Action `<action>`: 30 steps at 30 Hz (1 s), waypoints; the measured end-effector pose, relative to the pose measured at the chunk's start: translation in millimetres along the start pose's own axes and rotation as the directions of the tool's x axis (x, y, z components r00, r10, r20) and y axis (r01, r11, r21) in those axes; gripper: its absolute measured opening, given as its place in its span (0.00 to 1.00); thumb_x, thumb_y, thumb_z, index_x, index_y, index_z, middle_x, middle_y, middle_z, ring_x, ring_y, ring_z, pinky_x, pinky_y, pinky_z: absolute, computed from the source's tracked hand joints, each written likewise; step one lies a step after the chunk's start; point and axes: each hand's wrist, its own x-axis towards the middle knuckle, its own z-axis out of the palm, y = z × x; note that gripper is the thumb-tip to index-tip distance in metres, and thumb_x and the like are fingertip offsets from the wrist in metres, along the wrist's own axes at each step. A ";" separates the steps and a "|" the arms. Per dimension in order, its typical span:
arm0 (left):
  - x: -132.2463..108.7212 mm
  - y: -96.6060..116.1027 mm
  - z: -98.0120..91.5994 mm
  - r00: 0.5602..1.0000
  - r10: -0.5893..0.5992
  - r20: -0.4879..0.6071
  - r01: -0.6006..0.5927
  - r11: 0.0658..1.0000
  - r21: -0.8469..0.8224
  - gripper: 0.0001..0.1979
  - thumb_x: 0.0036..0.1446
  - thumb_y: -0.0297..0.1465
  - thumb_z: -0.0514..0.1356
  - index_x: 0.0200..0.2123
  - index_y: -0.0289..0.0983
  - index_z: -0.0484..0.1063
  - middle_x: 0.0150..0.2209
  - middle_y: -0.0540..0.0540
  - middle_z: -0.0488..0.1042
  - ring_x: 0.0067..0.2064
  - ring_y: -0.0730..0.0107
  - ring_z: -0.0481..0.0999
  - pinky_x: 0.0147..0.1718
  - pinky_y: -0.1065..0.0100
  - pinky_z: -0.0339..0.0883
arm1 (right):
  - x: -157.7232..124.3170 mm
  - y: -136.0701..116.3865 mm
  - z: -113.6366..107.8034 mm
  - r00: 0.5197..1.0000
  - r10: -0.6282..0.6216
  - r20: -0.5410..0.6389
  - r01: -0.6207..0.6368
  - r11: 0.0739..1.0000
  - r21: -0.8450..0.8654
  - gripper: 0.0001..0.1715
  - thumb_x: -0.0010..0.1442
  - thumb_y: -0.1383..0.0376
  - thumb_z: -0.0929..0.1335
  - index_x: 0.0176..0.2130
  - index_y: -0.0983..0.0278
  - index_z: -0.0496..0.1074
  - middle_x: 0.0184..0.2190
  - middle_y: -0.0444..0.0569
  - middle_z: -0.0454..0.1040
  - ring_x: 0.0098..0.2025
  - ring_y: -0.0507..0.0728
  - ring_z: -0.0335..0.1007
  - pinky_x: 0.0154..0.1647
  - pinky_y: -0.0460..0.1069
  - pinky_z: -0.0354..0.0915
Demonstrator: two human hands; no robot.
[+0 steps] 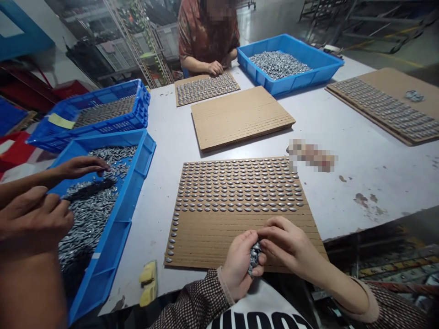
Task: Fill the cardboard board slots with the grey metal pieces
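Both hands meet at the lower centre of the frame; on my feed the left hand (240,267) is curled around a small heap of grey metal pieces (254,259), closed enough to keep them in the palm; the right hand (290,244) is half curled, its fingertips at the top of that heap, and I cannot tell whether they pinch a piece; beneath them a grooved cardboard board (219,233) lies on the white surface (346,205); rows of similar pieces cover its upper half, and a single column runs down its left edge; I see a stack of plain boards (240,116) near the middle of the frame; at lower left a co-worker's hand (80,166) is over a blue tray (127,246) of loose pieces; at upper right stands a second blue tray (302,83), also holding pieces.
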 end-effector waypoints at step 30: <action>8.7 -7.3 1.7 0.997 -0.011 -0.070 0.014 0.999 0.051 0.12 0.52 0.30 0.55 0.41 0.36 0.66 0.29 0.50 0.67 0.20 0.81 0.63 0.13 0.78 0.39 | -41.8 72.7 -34.5 0.946 0.112 -0.303 -0.173 0.968 -0.184 0.10 0.65 0.65 0.63 0.45 0.60 0.72 0.40 0.51 0.75 0.42 0.57 0.73 0.43 0.52 0.70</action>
